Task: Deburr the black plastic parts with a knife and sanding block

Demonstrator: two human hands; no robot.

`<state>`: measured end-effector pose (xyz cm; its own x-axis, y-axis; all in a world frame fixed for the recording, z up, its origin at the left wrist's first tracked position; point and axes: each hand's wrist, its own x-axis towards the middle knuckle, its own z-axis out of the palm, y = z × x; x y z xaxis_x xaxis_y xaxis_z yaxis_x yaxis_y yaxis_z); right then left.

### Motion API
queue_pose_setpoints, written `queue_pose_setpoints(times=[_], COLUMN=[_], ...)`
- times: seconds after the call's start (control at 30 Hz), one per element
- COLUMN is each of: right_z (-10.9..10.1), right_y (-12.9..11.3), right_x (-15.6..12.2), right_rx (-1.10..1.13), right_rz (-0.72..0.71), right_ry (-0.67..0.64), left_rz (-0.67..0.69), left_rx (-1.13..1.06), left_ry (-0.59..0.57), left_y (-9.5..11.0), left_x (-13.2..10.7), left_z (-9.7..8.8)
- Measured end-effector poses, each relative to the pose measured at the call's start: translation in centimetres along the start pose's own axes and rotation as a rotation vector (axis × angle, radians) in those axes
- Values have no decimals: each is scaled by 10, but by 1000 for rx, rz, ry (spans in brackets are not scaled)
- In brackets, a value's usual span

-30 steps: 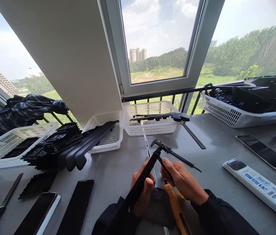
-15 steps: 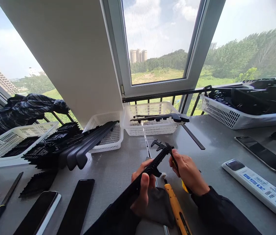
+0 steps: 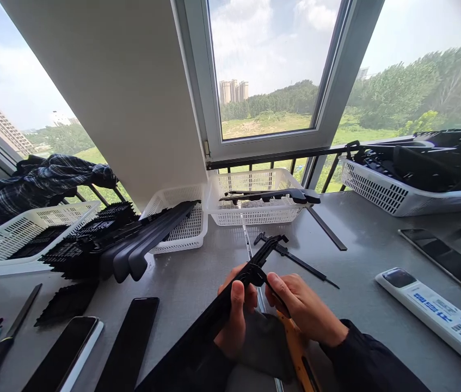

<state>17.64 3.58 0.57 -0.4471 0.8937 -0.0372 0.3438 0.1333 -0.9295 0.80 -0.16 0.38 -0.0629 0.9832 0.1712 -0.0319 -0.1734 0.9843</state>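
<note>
My left hand (image 3: 233,318) is closed around a long black plastic part (image 3: 209,316), thumb on top. The part slants up and away from me, its hooked far end above the table. My right hand (image 3: 306,305) is closed on a slim dark tool (image 3: 276,287); my fingers hide most of it, so its kind is unclear. The tool's tip is at the part's edge, just beyond my left fingers. Behind the part's far end lies a black caliper (image 3: 301,264). Under my hands are a grey cloth-like piece (image 3: 265,343) and an orange-handled tool (image 3: 299,351).
White baskets (image 3: 254,219) with black parts line the window side. Long black parts (image 3: 132,256) jut over the table at left. Phones (image 3: 132,337), a file (image 3: 22,316) and a white labelled device (image 3: 434,313) lie around. A flat strip (image 3: 328,231) leans on the middle basket.
My right hand has drawn back toward me along the part, from its far end to near my left fingers. The caliper behind shows more fully.
</note>
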Motion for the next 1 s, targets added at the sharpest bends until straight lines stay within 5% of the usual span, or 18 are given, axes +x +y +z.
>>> queue_pose_setpoints(times=[0.23,1.0], right_z=[-5,-2], right_y=[-2,-5], right_x=[0,-3], right_rx=[6,54], right_rz=[21,-10], right_ry=[117,52], left_rz=[27,15], left_rx=[-26,-9], left_ry=[-6,14], left_y=[-4,0], left_x=[1,4], left_z=[2,3])
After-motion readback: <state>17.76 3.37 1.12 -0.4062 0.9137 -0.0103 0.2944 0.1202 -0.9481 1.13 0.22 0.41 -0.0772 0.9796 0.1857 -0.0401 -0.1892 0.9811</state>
